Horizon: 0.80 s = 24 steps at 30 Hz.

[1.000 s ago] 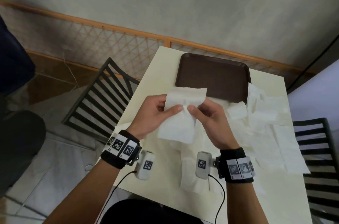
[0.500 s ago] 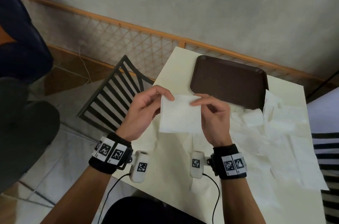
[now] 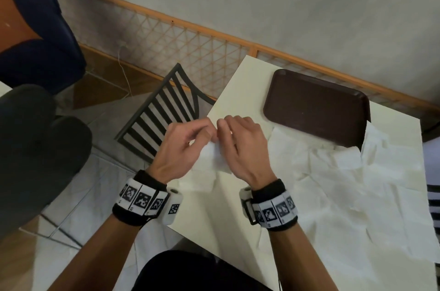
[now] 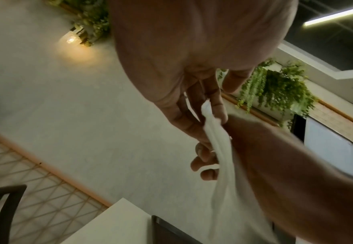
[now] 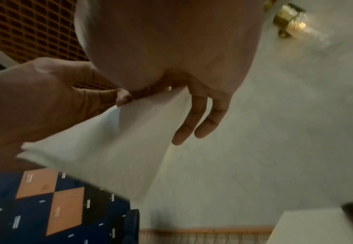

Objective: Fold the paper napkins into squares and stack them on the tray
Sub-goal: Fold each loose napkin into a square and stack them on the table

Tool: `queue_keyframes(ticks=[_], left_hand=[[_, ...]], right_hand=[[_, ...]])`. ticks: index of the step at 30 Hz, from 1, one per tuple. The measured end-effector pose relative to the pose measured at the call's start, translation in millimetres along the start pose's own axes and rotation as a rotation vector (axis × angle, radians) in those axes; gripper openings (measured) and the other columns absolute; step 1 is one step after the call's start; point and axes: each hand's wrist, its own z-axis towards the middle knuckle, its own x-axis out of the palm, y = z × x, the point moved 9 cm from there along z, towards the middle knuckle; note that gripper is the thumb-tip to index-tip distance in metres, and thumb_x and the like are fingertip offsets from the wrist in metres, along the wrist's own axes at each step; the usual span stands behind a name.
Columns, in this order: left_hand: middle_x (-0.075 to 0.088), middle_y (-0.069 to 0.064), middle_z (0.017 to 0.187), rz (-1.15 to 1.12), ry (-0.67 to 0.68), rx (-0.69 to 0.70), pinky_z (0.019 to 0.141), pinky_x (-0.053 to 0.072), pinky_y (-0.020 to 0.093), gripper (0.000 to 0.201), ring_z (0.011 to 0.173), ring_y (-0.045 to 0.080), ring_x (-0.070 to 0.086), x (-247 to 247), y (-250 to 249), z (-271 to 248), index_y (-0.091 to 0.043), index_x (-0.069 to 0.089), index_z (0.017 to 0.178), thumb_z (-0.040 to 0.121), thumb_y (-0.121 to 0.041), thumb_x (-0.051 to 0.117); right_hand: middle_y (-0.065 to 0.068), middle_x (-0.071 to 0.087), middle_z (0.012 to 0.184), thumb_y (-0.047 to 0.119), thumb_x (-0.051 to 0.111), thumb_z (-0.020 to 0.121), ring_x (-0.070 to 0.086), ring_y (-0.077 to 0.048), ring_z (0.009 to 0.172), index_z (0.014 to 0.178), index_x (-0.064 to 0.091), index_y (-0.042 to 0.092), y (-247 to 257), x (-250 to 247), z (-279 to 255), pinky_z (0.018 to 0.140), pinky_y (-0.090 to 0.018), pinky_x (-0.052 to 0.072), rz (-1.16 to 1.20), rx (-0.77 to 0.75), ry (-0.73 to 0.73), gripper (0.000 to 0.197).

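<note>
A white paper napkin hangs above the near left part of the table, folded double between both hands. My left hand pinches its upper edge with thumb and forefinger, and my right hand pinches the same edge right beside it. In the left wrist view the napkin droops as a narrow fold from the fingertips. In the right wrist view the napkin spreads wide below the hand, two fingers hanging loose. The brown tray lies bare at the table's far side.
Several unfolded white napkins lie spread over the right half of the cream table. A black slatted chair stands left of the table, another at the far right edge. A lattice fence and wall lie behind.
The hands have come together, bringing the napkin's side edges to meet so it hangs folded and narrower. The head view has shifted, putting the table further right.
</note>
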Motion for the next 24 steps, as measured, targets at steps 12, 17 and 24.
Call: queue_keyframes(ticks=[12, 17, 24], left_hand=[[0.066, -0.008, 0.084, 0.205, -0.166, -0.554, 0.059, 0.047, 0.026, 0.028, 0.071, 0.017, 0.059, -2, 144, -54, -0.034, 0.059, 0.097, 0.09, -0.041, 0.085], [0.055, -0.004, 0.111, 0.339, 0.08, -0.721, 0.096, 0.05, 0.039, 0.035, 0.117, 0.033, 0.06, 47, 215, -88, -0.027, 0.06, 0.113, 0.09, -0.031, 0.086], [0.031, 0.001, 0.15, 0.574, 0.054, -0.604, 0.108, 0.036, 0.049, 0.039, 0.134, 0.027, 0.026, 51, 185, -89, -0.033, 0.065, 0.123, 0.088, -0.034, 0.083]], right_hand=[[0.002, 0.064, 0.071, 0.025, 0.061, 0.111, 0.057, -0.007, 0.056, 0.113, 0.043, 0.021, -77, 106, -50, 0.055, -0.018, 0.042, 0.393, 0.58, 0.075, 0.019], [-0.009, 0.066, 0.089, 0.009, 0.051, 0.105, 0.063, -0.028, 0.077, 0.113, 0.041, 0.017, -108, 164, -88, 0.065, -0.034, 0.049, 0.221, 0.656, 0.371, 0.015], [-0.019, 0.065, 0.122, 0.032, 0.064, 0.105, 0.064, -0.04, 0.11, 0.13, 0.053, 0.007, -177, 41, -107, 0.09, -0.05, 0.056, -0.277, 0.812, 0.067, 0.037]])
